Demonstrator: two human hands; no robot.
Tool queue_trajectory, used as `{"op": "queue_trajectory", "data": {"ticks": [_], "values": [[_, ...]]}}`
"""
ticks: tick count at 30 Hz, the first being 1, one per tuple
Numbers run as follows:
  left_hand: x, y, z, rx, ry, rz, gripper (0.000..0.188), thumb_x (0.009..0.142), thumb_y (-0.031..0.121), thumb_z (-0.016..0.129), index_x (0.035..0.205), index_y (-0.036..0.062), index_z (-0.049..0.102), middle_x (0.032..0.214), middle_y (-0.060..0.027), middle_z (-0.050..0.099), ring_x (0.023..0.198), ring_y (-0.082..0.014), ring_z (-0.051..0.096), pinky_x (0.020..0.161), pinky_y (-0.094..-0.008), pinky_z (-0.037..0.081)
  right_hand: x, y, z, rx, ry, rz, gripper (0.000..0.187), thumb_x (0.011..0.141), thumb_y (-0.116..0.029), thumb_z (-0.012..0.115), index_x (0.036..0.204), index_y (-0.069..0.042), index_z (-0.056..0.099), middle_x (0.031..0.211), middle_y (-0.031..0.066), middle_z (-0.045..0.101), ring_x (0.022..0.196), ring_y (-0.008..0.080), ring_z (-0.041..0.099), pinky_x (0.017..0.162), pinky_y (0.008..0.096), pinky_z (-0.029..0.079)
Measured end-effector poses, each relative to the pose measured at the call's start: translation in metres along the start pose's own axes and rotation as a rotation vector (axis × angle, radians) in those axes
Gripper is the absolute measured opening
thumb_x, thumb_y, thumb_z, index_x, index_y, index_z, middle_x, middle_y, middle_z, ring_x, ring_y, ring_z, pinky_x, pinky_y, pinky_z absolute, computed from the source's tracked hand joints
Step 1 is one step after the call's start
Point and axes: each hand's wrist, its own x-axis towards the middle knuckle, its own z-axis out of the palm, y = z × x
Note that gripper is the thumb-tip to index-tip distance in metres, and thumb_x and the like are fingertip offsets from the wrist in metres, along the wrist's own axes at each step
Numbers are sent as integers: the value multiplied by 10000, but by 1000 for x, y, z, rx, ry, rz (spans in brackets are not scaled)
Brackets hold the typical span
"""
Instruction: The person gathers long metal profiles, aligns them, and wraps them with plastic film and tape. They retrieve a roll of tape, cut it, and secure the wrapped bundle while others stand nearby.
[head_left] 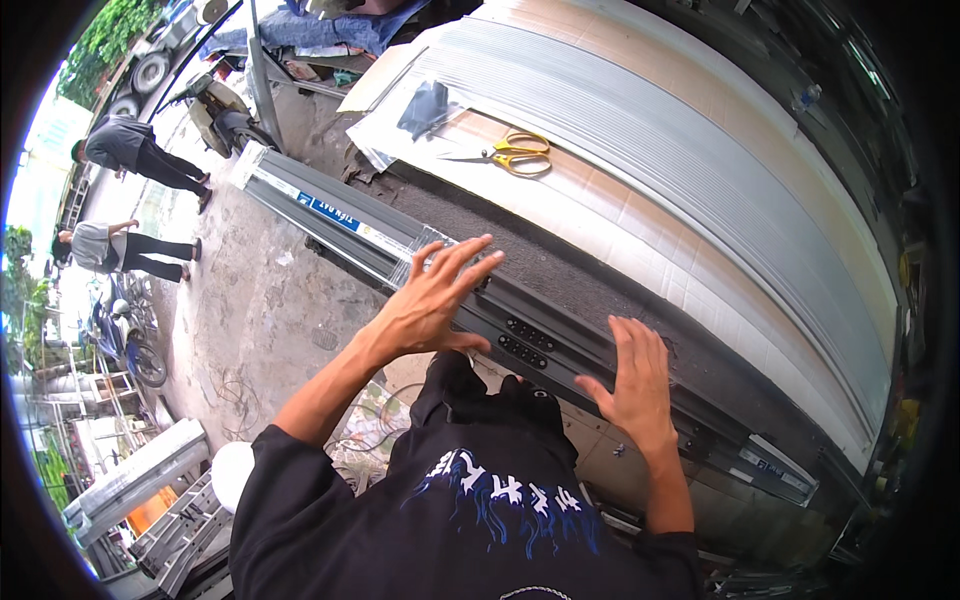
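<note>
a long grey metal rail (520, 335) lay along the near edge of the bench (600, 290), running from its far-left end by the concrete floor (260, 300) down toward the lower right. a row of dark slots showed in the rail's top face between the two hands. the left hand (435, 300) lay flat on the rail, fingers spread and straight, thumb tucked under near the rail's near edge; it gripped nothing. the right hand (635, 385) was open too, fingers together and pointing up across the rail, palm pressed on or just over its near side; whether it fully touched could not be told. both forearms came out of black sleeves (470, 510).

behind the rail a dark rough strip ran along the bench, then pale sheeting and ribbed grey panels (700, 160) toward the far edge. yellow-handled scissors (515, 153) lay on the pale sheeting, well apart from the hands, with a clear plastic bag (425, 108) holding something dark just beside them to the left.

on the floor to the left, two people (130, 200) stood by parked motorbikes (220, 110).
</note>
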Motion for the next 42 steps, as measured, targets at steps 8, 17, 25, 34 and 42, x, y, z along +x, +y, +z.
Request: {"op": "queue_trajectory", "data": {"ticks": [8, 17, 25, 34, 42], "values": [[-30, -149, -48, -31, 407, -219, 769, 903, 258, 887, 1580, 103, 555, 1582, -125, 585, 1475, -347, 508, 1247, -467, 318, 108, -87, 42, 137, 116, -88, 567, 877, -313, 877, 1321, -38, 657, 1282, 141, 675, 1221, 358, 630, 1090, 505, 474], [12, -264, -69, -152, 420, -31, 477, 1023, 152, 751, 1452, -18, 631, 1422, -215, 669, 1350, -403, 599, 1160, -515, 420, 140, -197, 122, 375, 220, 171, 368, 971, -348, 796, 1168, -46, 720, 1089, 130, 705, 1035, 311, 697, 916, 450, 552], [49, -149, -31, -830, -160, 200, 366, 949, 2, 650, 1306, -78, 655, 1144, -171, 726, 969, -242, 718, 925, -383, 559, 13, -197, 200, 872, -134, 534, 436, 1070, -463, 676, 1055, -30, 724, 1005, 177, 761, 987, 327, 734, 874, 462, 545], [-40, -23, 128, -809, -1115, 401, 305, 1046, 184, 742, 1307, 26, 739, 1210, -144, 776, 1210, -255, 702, 1062, -398, 530, -244, -124, 368, 886, 81, 1335, 562, 1070, -559, 621, 1033, -25, 793, 906, 132, 803, 868, 291, 776, 843, 442, 589], [-38, -71, 373, -501, -752, -553, 267, 1040, 203, 692, 1273, 91, 759, 996, -29, 765, 814, -190, 706, 710, -388, 569, -397, -93, 462, 1259, 559, 1577, 493, 1099, -517, 633, 1118, -38, 745, 917, 66, 740, 788, 172, 689, 730, 360, 566]]}}
